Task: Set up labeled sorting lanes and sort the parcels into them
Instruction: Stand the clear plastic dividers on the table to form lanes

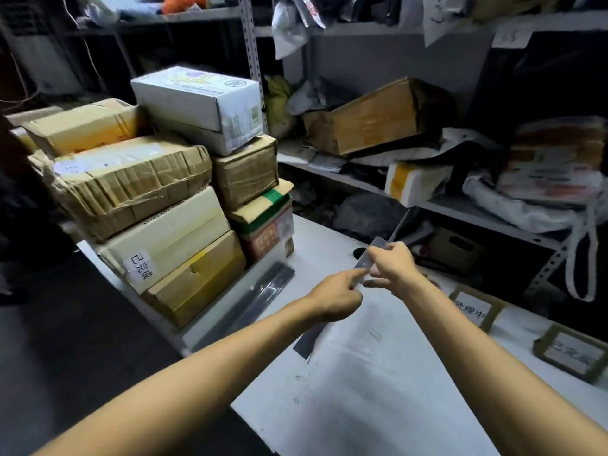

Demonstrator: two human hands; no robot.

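A long grey strip (pixel 371 250) runs across the white table (pixel 378 390) as a lane divider. My right hand (pixel 391 269) pinches its far part between thumb and fingers. My left hand (pixel 335 296) is curled, its index finger pressing on the strip just beside the right hand. The strip's near end (pixel 307 342) shows below my left wrist. A second grey strip (pixel 260 296) lies along the table's left side. Stacked parcels (pixel 158 192) fill the left lane; one carries a handwritten white label (pixel 141 269). Two framed labels (pixel 473 311) (pixel 572 353) lie at the right.
A metal shelf (pixel 460 205) behind the table holds a tilted brown box (pixel 378 118), a white parcel (pixel 414 182) and several bags. More bags hang from the upper shelf (pixel 296 28). Dark floor (pixel 65 340) lies left of the table.
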